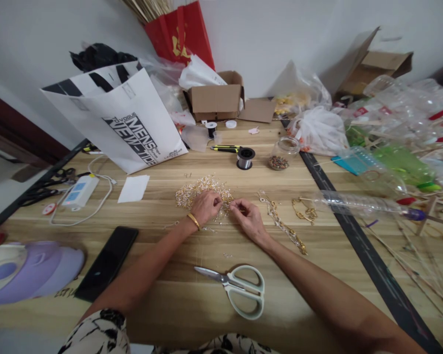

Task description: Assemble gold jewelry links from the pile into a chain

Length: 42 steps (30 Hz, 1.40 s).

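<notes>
A spread of small gold and silver beads point(190, 191) lies on the wooden table point(162, 265). My left hand point(205, 205), with a gold bracelet point(194, 221) at its wrist, rests over the pile's near edge. Its fingers are pinched, and what they hold is too small to name. Just right of the pile, my right hand point(248, 219) is also closed in a pinch, on something I cannot make out. Beaded strands point(276, 214) and a gold chain point(305, 211) lie to its right. White-handled scissors point(239, 287) lie in front of both hands.
A black phone point(107, 263) and a power strip point(80, 191) lie at left. Behind the beads stand a wire spool point(245, 158), a yellow cutter knife point(225, 148), a jar of beads point(280, 153) and a white paper bag point(121, 118). Plastic bottles point(402, 167) crowd the right side.
</notes>
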{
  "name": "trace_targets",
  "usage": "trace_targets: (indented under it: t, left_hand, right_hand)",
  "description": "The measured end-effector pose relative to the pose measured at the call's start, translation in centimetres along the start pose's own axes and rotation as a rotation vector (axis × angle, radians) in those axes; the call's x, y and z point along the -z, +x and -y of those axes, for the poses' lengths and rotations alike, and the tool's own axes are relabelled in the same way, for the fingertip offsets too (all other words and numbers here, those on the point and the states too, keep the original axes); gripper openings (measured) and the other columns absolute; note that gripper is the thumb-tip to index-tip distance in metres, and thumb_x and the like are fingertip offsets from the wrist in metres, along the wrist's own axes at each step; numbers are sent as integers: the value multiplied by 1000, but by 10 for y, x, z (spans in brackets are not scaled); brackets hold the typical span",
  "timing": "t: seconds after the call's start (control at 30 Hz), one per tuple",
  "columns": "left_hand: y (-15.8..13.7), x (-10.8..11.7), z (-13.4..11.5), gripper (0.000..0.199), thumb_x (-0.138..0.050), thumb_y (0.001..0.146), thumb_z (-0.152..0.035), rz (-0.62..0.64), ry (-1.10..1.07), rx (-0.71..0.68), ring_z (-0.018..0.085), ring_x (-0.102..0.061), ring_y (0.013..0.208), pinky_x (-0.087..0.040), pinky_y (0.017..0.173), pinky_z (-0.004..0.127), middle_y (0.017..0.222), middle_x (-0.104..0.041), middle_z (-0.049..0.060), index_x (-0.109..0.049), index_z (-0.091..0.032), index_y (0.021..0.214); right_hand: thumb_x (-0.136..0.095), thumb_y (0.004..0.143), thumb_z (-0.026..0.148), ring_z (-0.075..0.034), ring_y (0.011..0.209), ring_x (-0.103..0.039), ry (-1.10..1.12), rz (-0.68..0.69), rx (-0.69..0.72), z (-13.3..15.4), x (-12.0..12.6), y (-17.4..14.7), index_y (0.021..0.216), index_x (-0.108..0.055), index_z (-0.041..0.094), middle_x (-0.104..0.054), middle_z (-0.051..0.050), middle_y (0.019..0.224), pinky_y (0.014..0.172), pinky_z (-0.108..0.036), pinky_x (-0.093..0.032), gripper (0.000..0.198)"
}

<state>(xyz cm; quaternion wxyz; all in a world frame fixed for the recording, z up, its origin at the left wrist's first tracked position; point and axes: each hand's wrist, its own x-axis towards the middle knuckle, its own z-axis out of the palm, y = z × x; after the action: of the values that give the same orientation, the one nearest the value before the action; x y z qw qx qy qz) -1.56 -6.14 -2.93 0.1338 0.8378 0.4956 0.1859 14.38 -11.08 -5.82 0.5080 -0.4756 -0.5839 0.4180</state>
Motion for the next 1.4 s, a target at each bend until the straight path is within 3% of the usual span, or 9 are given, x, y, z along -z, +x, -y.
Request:
trace_targets:
  t: [0.2,0.43,0.67,0.8,1.0,1.4]
  left_hand:
    - [-1,7,-3,7,-59,72,-16,-44,-148,73,16,-55,67,-43,67,27,68,-64,4,-63,-15,66]
    - [-5,12,-7,13,-60,74,-23,-18,-527,130,12,-57,60,-44,59,21,66,-65,3,-63,-11,70]
    - [-8,12,-10,16,-62,74,-26,49,-698,136,12,-58,62,-45,61,22,69,-67,4,-65,-10,74]
    - [-8,10,-11,16,-60,75,-26,88,-726,104,12,-59,63,-45,62,22,70,-67,4,-66,-10,75]
    - [-11,7,-13,16,-60,75,-24,100,-641,125,12,-59,61,-45,60,22,71,-69,5,-68,-10,78]
    - [-19,4,-8,13,-60,73,-20,120,-484,97,13,-59,61,-45,59,22,70,-70,4,-70,-13,76]
  right_hand:
    - [-56,79,35,-13,62,-51,7,-8,0,1,0,0,77,-60,16,-58,-1,69,56,-23,-39,19]
    - [-52,83,35,-13,63,-49,-6,51,38,2,0,-1,80,-58,16,-55,-1,70,55,-22,-39,20]
    - [-53,83,39,-14,70,-55,102,87,-1,2,0,0,81,-56,18,-62,-5,95,56,-22,-42,21]
    - [-56,80,42,-12,66,-54,145,74,-34,3,1,2,77,-58,17,-62,-7,97,52,-21,-42,25]
    - [-62,76,43,-10,51,-50,266,33,-93,3,4,6,77,-57,17,-58,0,66,48,-22,-43,27]
    - [-60,79,44,-14,65,-57,271,-80,-76,0,6,7,78,-58,18,-61,-2,73,54,-25,-51,26]
